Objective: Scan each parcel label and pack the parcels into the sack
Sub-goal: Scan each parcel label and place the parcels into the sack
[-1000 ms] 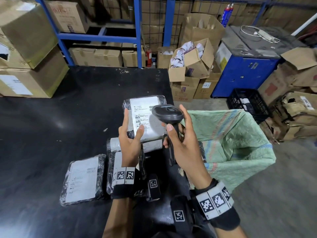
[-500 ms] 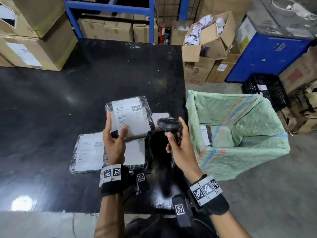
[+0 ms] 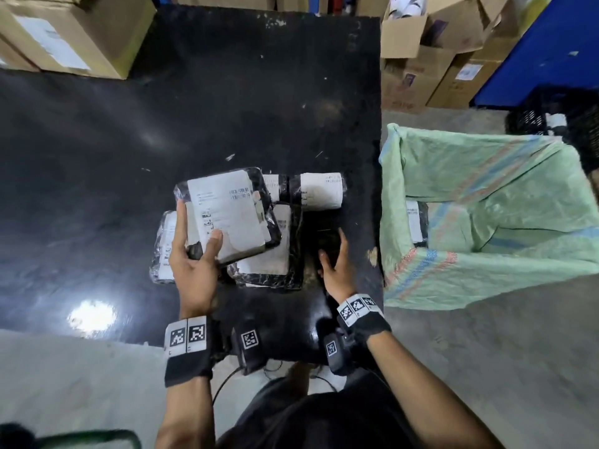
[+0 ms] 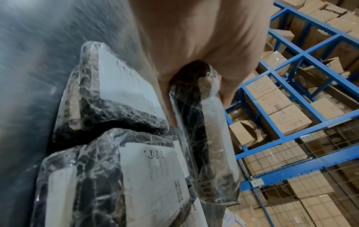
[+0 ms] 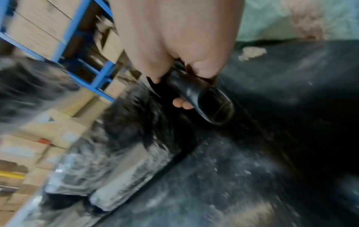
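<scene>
scanner [image 5: 205, 104] lowered from label height to black table [image 3: 97, 157], gripped in right hand [image 3: 335, 262]. labelled parcel [image 3: 228, 213] pinched in left hand [image 3: 194, 264], above remaining parcels [image 3: 275, 254]. scan judged complete; transfer into green sack [image 3: 486, 202] next.

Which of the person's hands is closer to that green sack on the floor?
The right hand: it holds the scanner at the table's edge beside the green sack. The left hand is farther off, gripping a parcel above the pile.
</scene>
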Tool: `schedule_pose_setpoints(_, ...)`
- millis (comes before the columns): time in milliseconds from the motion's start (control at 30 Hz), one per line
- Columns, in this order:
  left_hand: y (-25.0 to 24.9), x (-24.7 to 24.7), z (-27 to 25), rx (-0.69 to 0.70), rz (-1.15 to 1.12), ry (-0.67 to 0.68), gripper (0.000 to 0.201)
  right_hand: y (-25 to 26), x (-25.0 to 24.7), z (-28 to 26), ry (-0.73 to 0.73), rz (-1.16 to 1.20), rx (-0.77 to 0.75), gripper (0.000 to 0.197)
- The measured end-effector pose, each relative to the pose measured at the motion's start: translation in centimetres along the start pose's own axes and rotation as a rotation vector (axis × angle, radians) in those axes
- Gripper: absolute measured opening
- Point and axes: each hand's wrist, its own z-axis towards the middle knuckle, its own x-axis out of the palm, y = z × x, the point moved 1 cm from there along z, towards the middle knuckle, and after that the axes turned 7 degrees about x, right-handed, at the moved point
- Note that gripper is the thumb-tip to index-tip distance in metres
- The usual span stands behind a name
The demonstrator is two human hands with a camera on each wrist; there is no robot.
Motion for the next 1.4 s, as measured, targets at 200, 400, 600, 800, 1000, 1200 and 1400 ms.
schedule_pose_setpoints(200,-0.5,0.9,-0.3,-0.008,-0.004,-0.009,0.075,0.1,0.0,0.3,-0.007,-0.066,0.06,0.07)
schedule_pose_setpoints(400,-1.0,3.9,-0.2,-0.052,-0.029,0.025,0.074,2.1,-3.4,0.4,-0.001,-0.219,0.058,0.067)
schedule_pose_setpoints(600,-1.5,8.7,0.1,-0.036,-0.015,0.098,0.074,7.6,-8.5,1.0,0.043,0.025,-0.163,0.056)
schedule_pose_setpoints(800,-2.4,15.3,-0.1,0.008,-0.084,0.219,0.073,13.0,-13.7,1.9,0.129,0.093,-0.251,0.06)
schedule_pose_setpoints(1000,-2.8,21.0,-0.3,0.052,-0.025,0.363,0.074,14.1,-18.1,2.6,0.064,0.162,-0.291,0.072)
schedule_pose_setpoints(1200,-2.8,27.9,-1.3,0.088,0.014,0.463,0.076,13.4,-24.4,3.9,0.032,0.222,-0.269,0.071)
schedule_pose_setpoints(1400,-1.2,34.2,-3.7,0.194,0.194,0.638,0.077,10.5,-31.2,5.7,0.037,0.243,-0.206,0.07)
